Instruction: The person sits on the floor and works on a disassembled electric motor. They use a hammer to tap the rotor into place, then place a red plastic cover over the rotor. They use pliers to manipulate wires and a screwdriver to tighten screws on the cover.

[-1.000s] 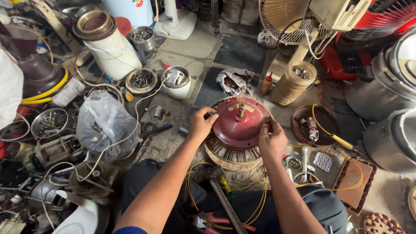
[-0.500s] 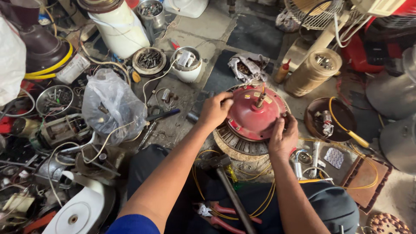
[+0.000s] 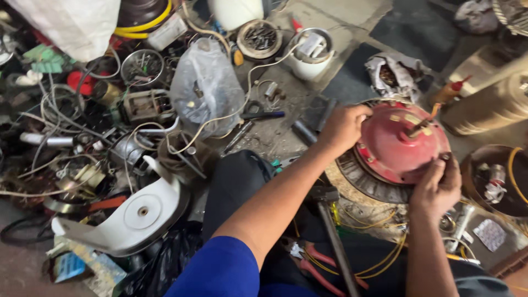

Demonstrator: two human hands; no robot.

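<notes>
I have the red motor cover gripped from both sides so it cannot turn or slip while it sits over the stator. My left hand curls over its upper left rim, fingers closed down on the edge. My right hand takes the lower right rim, fingers pinched tight on the lip. Two opposed holds keep the dome level; with one hand it would tip off the shaft that sticks up through its middle.

The cover rests on the ring of laminated steel plates, which lies on the floor just in front of my knees, close enough that my elbows stay bent. Yellow wires trail out from under the ring toward me, so I hold only the rim and stay off them.

A hammer handle lies along my lap and red-handled pliers sit just beside it, within reach. To my left, well apart, are a clear plastic bag of parts and a white fan housing.
</notes>
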